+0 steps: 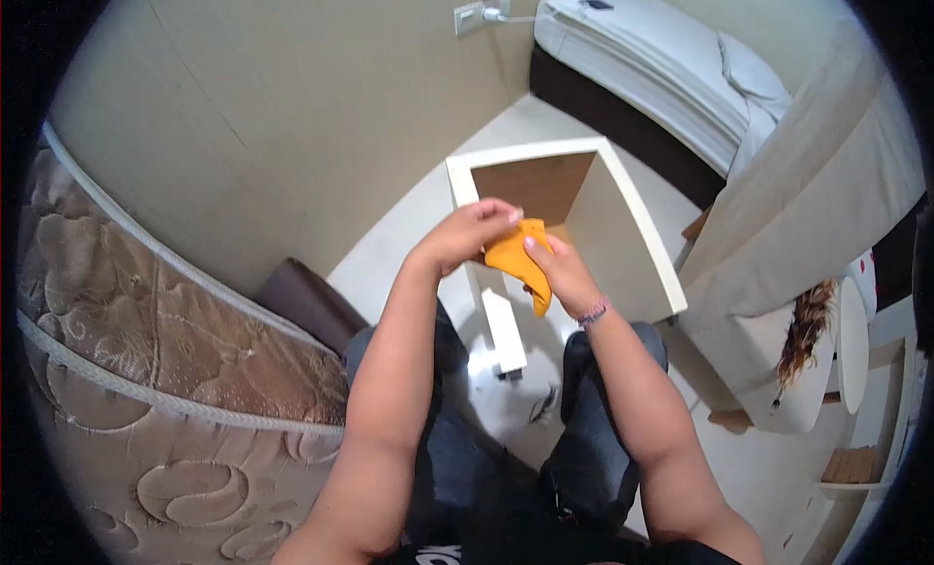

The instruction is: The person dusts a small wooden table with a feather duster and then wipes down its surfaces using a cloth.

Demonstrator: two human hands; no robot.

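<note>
Both my hands hold a folded orange-yellow cloth (520, 259) in front of me. The fingers of my left hand (472, 232) are closed on its upper left edge. My right hand (561, 271) grips its right side, thumb pressed on top; a beaded bracelet is on that wrist. One end of the cloth hangs down in a point. Beneath and beyond my hands stands an open white box-like cabinet (628, 229) with a brown inner panel (538, 188). Its near left side is partly covered by my left hand and the cloth.
To my left, a brown patterned mattress (185, 302) leans upright near the wall, with a dark brown cushion-like object (309, 298) beside it. A bed (662, 69) stands at the back right. A beige curtain (808, 186) and feather duster (808, 336) are on the right.
</note>
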